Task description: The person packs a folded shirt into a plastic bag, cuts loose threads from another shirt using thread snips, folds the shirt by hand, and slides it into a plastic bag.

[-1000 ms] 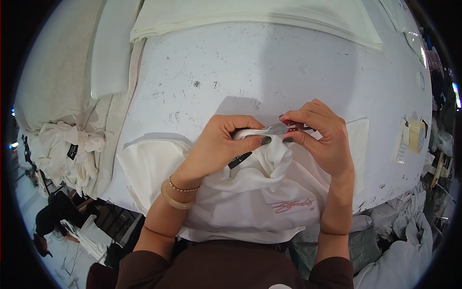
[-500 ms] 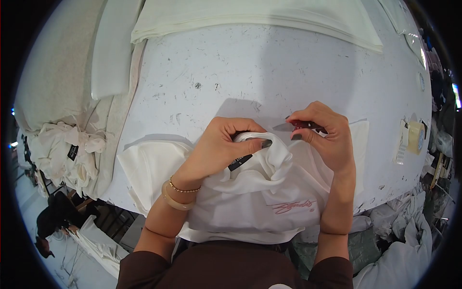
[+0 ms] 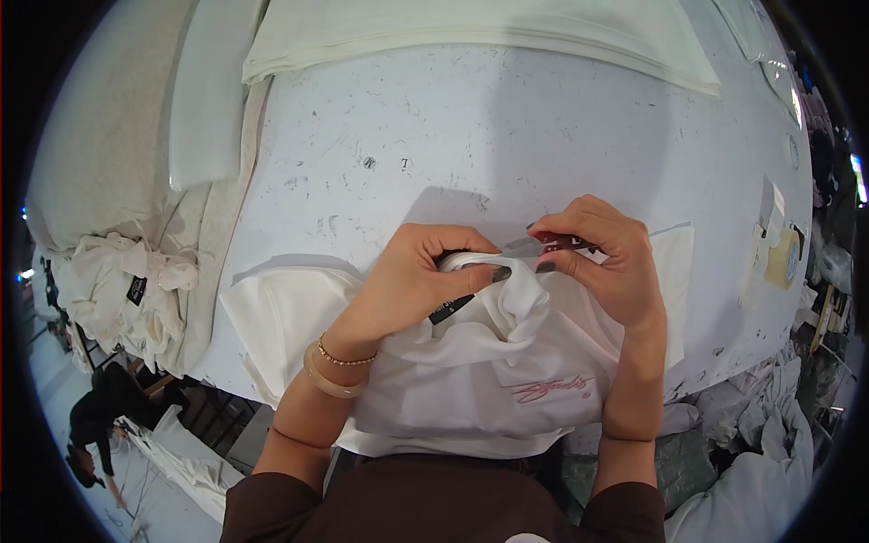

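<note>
A white garment (image 3: 453, 389) with red script lettering lies on the table in front of me. My left hand (image 3: 430, 271) pinches the garment's bunched edge between thumb and fingers, beside a black label (image 3: 451, 309). In my right hand (image 3: 602, 258) is a small red-handled cutting tool (image 3: 563, 242), held between thumb and fingers. Its pale blades point left, close to the pinched edge; whether they touch the cloth I cannot tell.
Folded white cloth (image 3: 471, 32) spans the table's (image 3: 434, 118) far side. A crumpled cream garment (image 3: 136, 290) lies at the left. At the right is a tape roll (image 3: 783, 258). Another person (image 3: 100, 407) bends over white fabric at lower left.
My right hand drew the tool back from the edge, then moved it left toward the cloth again. My left hand keeps its pinch. At lower left, the other person's arm now reaches down.
</note>
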The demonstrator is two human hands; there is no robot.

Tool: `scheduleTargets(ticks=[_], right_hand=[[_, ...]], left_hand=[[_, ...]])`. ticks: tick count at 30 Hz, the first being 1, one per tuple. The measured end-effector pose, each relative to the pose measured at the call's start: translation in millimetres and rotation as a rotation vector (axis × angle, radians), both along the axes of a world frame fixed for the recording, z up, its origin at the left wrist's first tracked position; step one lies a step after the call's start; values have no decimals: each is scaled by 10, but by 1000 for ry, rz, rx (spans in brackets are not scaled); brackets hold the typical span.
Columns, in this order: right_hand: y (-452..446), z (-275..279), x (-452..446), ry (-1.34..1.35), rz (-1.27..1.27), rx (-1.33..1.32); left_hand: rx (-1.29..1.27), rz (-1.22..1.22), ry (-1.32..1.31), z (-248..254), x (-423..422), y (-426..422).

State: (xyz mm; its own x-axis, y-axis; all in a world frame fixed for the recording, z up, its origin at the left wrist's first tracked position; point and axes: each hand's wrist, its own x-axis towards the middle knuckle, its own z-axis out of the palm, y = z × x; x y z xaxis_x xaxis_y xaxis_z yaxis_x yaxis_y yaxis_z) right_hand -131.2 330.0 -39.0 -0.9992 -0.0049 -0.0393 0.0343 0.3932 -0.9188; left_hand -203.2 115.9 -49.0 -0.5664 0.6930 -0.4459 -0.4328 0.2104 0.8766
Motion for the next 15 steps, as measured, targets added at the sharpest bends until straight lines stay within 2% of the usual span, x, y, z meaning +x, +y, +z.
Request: scheduleTargets(ticks=[4, 7, 9, 15], right_hand=[[1, 14, -7, 68, 36, 113], [-24, 37, -4, 36, -67, -39], [-13, 52, -9, 9, 42, 104], [-48, 54, -35, 151, 33, 212]], left_hand=[[-17, -4, -13, 13, -1, 3], [3, 10, 3, 2, 7, 10], [-7, 3, 9, -22, 14, 4], [-34, -20, -9, 17, -11, -8]])
